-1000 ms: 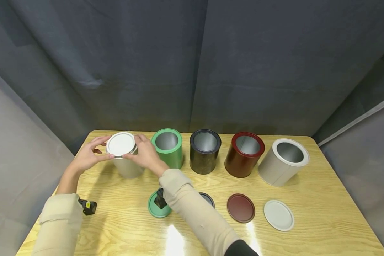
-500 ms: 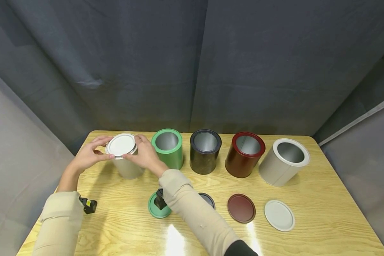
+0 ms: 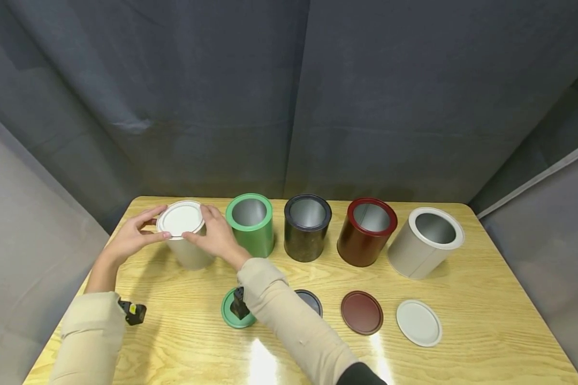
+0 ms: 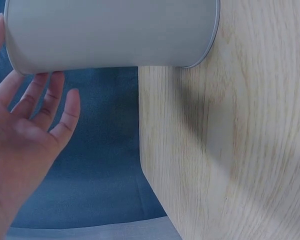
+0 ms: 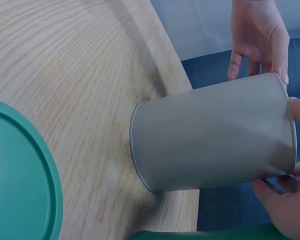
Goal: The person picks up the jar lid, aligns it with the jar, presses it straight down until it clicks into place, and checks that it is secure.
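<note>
At the table's left back, an upright beige can (image 3: 192, 254) carries a white lid (image 3: 181, 219) level on its top. My left hand (image 3: 131, 235) holds the lid's left rim, thumb at the front and fingers farther back. The left wrist view shows the loosely bent fingers (image 4: 52, 97) touching the side of the can near its top. Across from it, my right hand (image 3: 217, 235) holds the right rim, thumb at the front edge. In the right wrist view both hands meet the can's top end, where the lid's edge is mostly covered by fingers.
Open cans stand to the right: green (image 3: 257, 238), black (image 3: 305, 240), dark red (image 3: 363, 243) and whitish (image 3: 416, 254). In front lie a green lid (image 3: 231, 318), a black lid (image 3: 310, 300), a dark red lid (image 3: 362, 313) and a white lid (image 3: 419, 323). My right forearm partly covers two lids.
The lid between my hands sat slightly tilted, with a dark gap at its right side; now it lies level on the can. Both hands keep nearly the same place.
</note>
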